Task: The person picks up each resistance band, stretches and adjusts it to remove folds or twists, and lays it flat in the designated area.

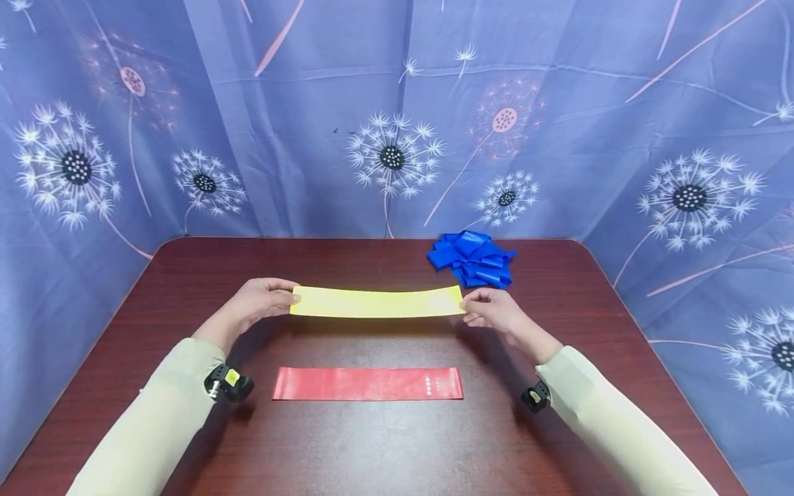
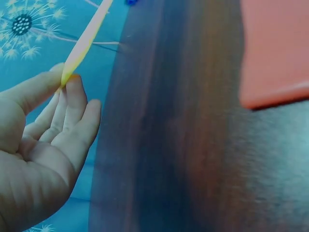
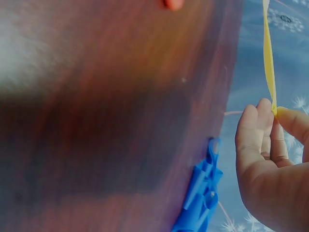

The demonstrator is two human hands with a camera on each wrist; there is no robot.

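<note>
A yellow resistance band [image 1: 377, 303] is stretched out flat between both hands, lifted over the table in the head view. My left hand [image 1: 267, 303] pinches its left end between thumb and fingers. The right end is pinched by my right hand [image 1: 495, 310]. Both wrist views show the band edge-on, the left hand [image 2: 48, 130] and right hand [image 3: 268, 154] each gripping a tip. Nearer to me, a red resistance band [image 1: 366, 384] with small white markings at its right end lies flat on the table, touched by neither hand.
A heap of looped blue ribbon [image 1: 474, 260] lies at the back of the brown wooden table [image 1: 372, 448], just beyond my right hand. Blue curtain [image 1: 298, 138] with dandelion prints hangs behind the table and along both sides.
</note>
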